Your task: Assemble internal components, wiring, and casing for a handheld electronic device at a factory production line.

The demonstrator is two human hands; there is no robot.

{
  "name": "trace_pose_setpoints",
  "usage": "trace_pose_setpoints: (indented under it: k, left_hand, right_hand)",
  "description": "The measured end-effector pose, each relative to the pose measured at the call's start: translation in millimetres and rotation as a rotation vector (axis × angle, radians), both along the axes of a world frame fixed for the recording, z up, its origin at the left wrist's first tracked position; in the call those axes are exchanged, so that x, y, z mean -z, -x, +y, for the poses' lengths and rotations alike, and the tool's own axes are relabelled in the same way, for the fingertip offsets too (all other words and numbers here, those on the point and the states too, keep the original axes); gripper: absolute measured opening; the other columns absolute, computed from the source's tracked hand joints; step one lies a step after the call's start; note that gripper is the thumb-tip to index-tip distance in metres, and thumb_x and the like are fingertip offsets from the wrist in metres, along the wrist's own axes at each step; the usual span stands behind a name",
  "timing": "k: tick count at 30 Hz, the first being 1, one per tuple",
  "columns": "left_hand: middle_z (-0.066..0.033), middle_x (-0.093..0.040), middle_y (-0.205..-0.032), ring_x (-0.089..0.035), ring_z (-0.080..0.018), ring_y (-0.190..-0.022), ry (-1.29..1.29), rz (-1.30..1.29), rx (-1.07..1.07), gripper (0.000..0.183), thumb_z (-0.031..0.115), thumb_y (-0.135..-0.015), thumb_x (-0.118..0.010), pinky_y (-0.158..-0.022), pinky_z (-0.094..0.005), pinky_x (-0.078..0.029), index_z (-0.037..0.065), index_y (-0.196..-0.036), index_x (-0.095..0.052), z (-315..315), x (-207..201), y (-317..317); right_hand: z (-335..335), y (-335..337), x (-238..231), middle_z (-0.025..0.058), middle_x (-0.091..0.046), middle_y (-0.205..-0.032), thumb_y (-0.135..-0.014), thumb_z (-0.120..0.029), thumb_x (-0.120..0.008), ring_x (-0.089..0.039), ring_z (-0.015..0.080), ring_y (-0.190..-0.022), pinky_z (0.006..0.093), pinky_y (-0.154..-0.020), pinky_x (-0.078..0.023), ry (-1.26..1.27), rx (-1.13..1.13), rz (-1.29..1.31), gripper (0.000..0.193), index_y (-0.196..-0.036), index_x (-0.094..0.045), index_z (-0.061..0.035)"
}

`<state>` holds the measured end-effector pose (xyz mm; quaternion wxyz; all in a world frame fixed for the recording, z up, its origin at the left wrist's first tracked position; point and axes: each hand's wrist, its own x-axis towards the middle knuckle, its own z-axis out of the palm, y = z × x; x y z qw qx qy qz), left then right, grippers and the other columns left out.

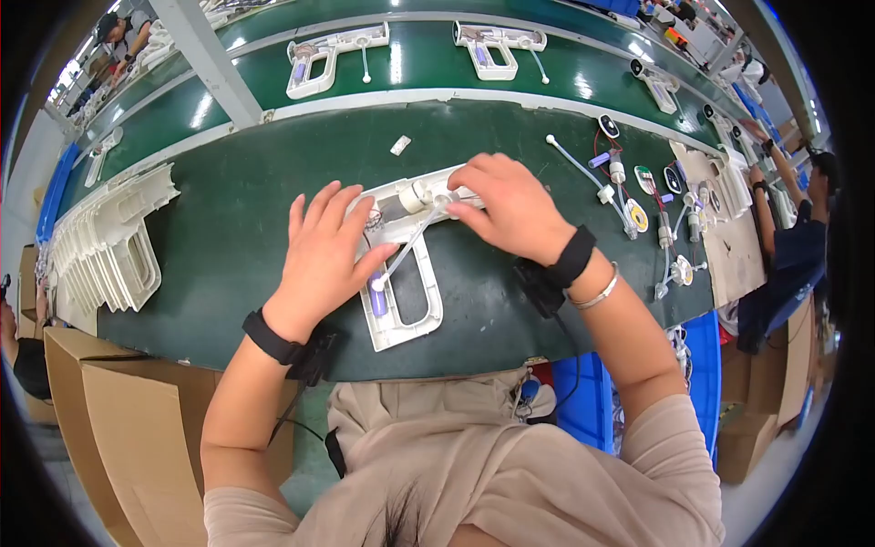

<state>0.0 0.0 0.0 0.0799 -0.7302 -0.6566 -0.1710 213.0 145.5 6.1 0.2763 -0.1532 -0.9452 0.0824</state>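
Head view: one white gun-shaped casing half lies open side up on the green tabletop, directly in front of the person, with its looped handle toward the body. Inside it sit a white cylinder in the barrel and a purple battery in the handle. A clear tube runs slantwise across the casing half, from near the right fingertips to a point beside the left thumb.

Left hand: fingers spread, fingertips over the left end of the barrel, thumb at the lower part of the tube. Right hand: thumb and forefinger curved toward each other at the right part of the barrel (whether they pinch a part cannot be told).

Surroundings: a row of nested white shells stands at the left of the tabletop. A small white piece lies beyond the casing half. Wired parts with tubes lie at the right, near a cardboard sheet. Beyond the tabletop, a green conveyor belt carries further casings.
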Motion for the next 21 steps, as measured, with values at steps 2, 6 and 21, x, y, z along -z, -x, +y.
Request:
trace_pose_setpoints:
  k: [2,6,21]
  left_hand:
    - [-0.0121,-0.057,-0.117,-0.052,-0.0287,-0.110,-0.100,-0.055,0.110,0.039,0.021,-0.081,-0.067,-0.098,-0.0471,-0.036,0.005,-0.115,-0.057,23.5,-5.5,-8.2]
    - [-0.0091,-0.060,-0.107,-0.056,-0.0292,-0.102,-0.047,-0.085,0.254,0.028,0.013,-0.078,-0.067,-0.091,-0.0401,-0.042,0.003,-0.102,-0.058,44.8,-14.3,-15.2]
    - [-0.0212,-0.058,-0.109,-0.057,-0.0378,-0.100,0.087,-0.443,0.213,0.038,0.001,-0.078,-0.061,-0.088,-0.0391,-0.045,-0.004,-0.114,-0.050,64.6,9.7,-13.3]
  right_hand:
    - [2.9,4.0,0.9,0.0105,-0.060,-0.089,-0.077,-0.020,-0.068,-0.058,0.0297,-0.084,0.0397,-0.074,-0.045,0.034,0.149,-0.101,0.023,-0.092,-0.056,-0.0078]
    - [-7.9,11.4,14.2,0.0111,-0.060,-0.076,-0.078,-0.011,-0.061,-0.059,0.0292,-0.077,0.0415,-0.070,-0.046,0.152,0.166,0.021,0.014,-0.091,-0.056,-0.0054]
    - [-9.4,26.7,46.1,0.0093,-0.056,-0.087,-0.071,-0.025,-0.069,-0.054,0.0296,-0.092,0.0419,-0.084,-0.040,0.026,0.152,0.098,0.029,-0.091,-0.057,-0.0098]
